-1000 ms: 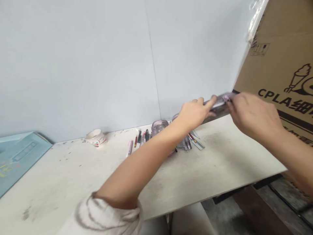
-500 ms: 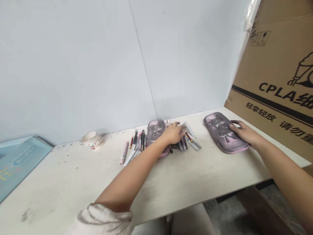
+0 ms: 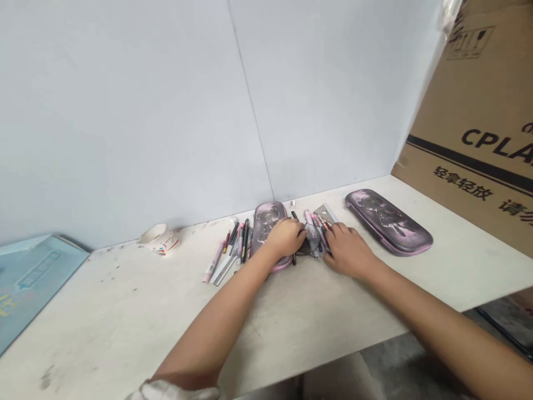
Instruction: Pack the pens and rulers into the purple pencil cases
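Note:
My left hand (image 3: pixel 285 239) lies across the right edge of a purple-grey pencil case (image 3: pixel 263 222) with an embossed bear, its fingers curled. Beside its fingertips is a grey, rounded piece like a protractor (image 3: pixel 312 239); whether the fingers grip it is hidden. My right hand (image 3: pixel 348 249) closes its fingers and thumb around the right side of a bunch of pens (image 3: pixel 320 226). A metallic ruler or set square (image 3: pixel 327 213) sticks out behind them. To the right lies a second, similar pencil case (image 3: pixel 389 222), untouched.
Left of the near case lie more pens (image 3: pixel 240 239), a pink marker (image 3: pixel 214 261) and a ruler (image 3: pixel 225 270). A paper cup (image 3: pixel 160 239) stands near the wall. A light-blue flat box (image 3: pixel 37 283) is at far left, a large carton (image 3: pixel 470 111) at right.
My right hand has let go of the right pencil case and moved left to the pens. The loose pens and rulers there are closer together. My left hand's fingers have curled in.

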A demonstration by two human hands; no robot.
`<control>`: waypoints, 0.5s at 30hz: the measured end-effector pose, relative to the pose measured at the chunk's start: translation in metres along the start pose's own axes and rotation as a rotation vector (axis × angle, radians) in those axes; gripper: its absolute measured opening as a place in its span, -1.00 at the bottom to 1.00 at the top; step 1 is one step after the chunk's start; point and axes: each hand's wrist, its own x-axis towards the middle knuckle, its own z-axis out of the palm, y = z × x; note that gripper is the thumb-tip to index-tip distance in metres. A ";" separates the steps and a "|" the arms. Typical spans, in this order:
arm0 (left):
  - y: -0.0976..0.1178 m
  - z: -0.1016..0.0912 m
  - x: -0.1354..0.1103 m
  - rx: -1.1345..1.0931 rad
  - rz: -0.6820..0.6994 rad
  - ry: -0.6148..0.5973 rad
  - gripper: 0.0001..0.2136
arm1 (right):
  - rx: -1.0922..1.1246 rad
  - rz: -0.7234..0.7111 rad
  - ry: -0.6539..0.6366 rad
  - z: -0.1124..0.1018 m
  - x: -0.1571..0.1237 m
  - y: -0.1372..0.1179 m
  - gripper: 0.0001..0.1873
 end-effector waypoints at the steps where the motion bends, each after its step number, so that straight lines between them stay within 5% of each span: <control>1: -0.003 0.000 -0.003 0.006 0.003 -0.010 -0.64 | -0.020 0.020 -0.004 0.000 0.000 0.001 -0.63; 15: -0.005 0.005 -0.016 0.042 0.011 -0.001 -0.72 | 0.052 0.113 -0.042 0.004 0.062 -0.007 -0.51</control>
